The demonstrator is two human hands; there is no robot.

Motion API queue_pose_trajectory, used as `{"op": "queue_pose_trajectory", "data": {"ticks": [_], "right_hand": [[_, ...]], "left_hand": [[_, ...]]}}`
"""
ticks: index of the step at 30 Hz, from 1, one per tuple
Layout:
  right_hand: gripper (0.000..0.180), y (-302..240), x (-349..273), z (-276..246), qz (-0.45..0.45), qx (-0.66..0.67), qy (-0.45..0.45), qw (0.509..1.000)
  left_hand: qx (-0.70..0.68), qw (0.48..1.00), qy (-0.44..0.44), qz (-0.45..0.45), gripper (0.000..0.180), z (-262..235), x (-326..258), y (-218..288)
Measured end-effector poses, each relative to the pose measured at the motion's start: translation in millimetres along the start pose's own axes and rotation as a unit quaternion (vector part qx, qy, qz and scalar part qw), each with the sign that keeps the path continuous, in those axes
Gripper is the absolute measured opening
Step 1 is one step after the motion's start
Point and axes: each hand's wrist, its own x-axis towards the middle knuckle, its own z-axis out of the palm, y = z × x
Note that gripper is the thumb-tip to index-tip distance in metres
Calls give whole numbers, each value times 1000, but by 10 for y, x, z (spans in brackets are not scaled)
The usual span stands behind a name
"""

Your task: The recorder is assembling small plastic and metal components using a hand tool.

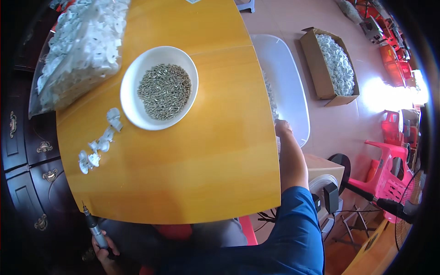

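My left hand [105, 247] is wrapped around an electric screwdriver [95, 229], its thin bit pointing up beside the table's near left corner. My right hand [283, 128] reaches past the table's right edge into a translucent plastic bin [295, 91] with small white pieces [269, 94] in it. Its fingers look curled, and the table edge partly hides them; what they hold cannot be made out. On the yellow table [220, 174] stands a white bowl [129, 107] of small metal screws [165, 91]. Several white plastic parts [105, 141] lie left of the bowl in an uneven line.
A clear bag of white plastic parts [87, 41] rests at the table's far left. On the floor beyond the bin stands a cardboard box [316, 68] of white pieces. Dark cabinets [27, 137] line the left; a pink plastic chair [389, 169] is at right.
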Motion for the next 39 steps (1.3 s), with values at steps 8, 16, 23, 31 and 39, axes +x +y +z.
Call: {"op": "queue_pose_trajectory", "data": {"ticks": [8,16,23,31,39], "right_hand": [[29,68,414,322,13,-76,-52,996],[28,-78,366,289,-36,-100,-56,993],[28,-27,299,167,6,-48,-68,996],[29,9,411,269,1,14,-69,998],[29,-4,430,186,-13,29,-56,998]], "left_hand": [[21,1000,21,1,70,-12,31,62],[44,993,-34,-105,79,10,67,260],[56,993,-32,-98,77,90,119,266],[40,992,-43,-109,71,13,103,285],[24,989,-38,-141,68,65,86,364]]}}
